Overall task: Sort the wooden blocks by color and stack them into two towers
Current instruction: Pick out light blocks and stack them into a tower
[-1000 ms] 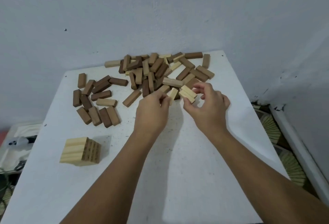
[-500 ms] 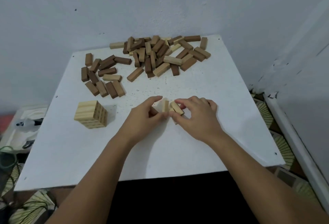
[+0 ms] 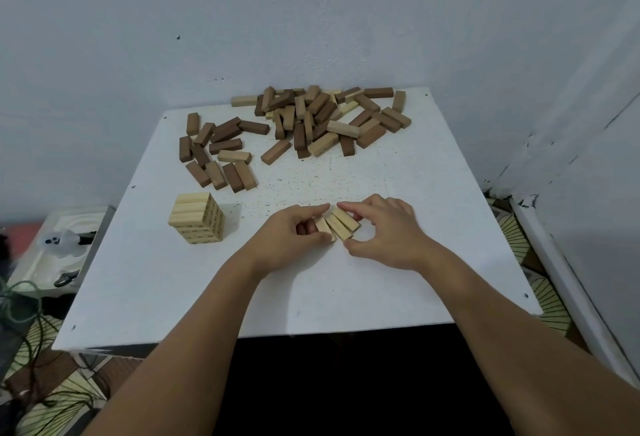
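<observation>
In the head view, the left hand and right hand curl their fingers around three pale blocks set side by side on the white table, at 3 o'clock from the pale tower. Half a second ago the blocks were still uneven.

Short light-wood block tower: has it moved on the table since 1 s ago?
No. The short light-wood block tower keeps its spot by the white table's left edge, below the dark-block cluster; only the camera shifted.
</observation>
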A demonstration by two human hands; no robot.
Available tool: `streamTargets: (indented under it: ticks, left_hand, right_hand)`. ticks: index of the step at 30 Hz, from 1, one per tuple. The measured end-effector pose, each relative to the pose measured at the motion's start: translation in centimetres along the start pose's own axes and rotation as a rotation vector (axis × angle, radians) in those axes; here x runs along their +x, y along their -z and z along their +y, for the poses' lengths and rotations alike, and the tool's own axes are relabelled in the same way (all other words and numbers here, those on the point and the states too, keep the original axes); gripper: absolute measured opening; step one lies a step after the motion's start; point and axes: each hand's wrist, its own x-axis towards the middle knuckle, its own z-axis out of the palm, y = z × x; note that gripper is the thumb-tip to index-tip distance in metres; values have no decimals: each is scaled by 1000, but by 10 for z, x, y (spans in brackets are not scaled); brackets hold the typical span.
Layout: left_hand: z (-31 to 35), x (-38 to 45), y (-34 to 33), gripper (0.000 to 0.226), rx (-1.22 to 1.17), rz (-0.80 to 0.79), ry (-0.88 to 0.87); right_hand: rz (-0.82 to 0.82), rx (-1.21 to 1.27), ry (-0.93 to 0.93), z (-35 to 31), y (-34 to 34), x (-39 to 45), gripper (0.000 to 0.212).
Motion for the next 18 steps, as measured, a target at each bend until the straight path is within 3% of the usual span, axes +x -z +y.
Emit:
streamTargets:
  ticks: [4,8,11,15,18]
  left_hand:
    - [-3,-4,-1,81,95,16,-47]
    - [-5,-7,-9,70,44,118,-77]
    - [-7,-8,-7,77,-19,139,-75]
    - [-6,-8,-9,81,50,172,-78]
    - [-2,-6,-7,79,97,160,-43]
  right_hand:
    - [70,-1,-1,-2,-3,0,64]
    - [97,1,0,-2,-4,0,60]
    - [111,4,-2,-2,-5,1,56]
    - [73,2,-5,-3,-3,0,71]
    - [2,29,-21,-2,3,0,69]
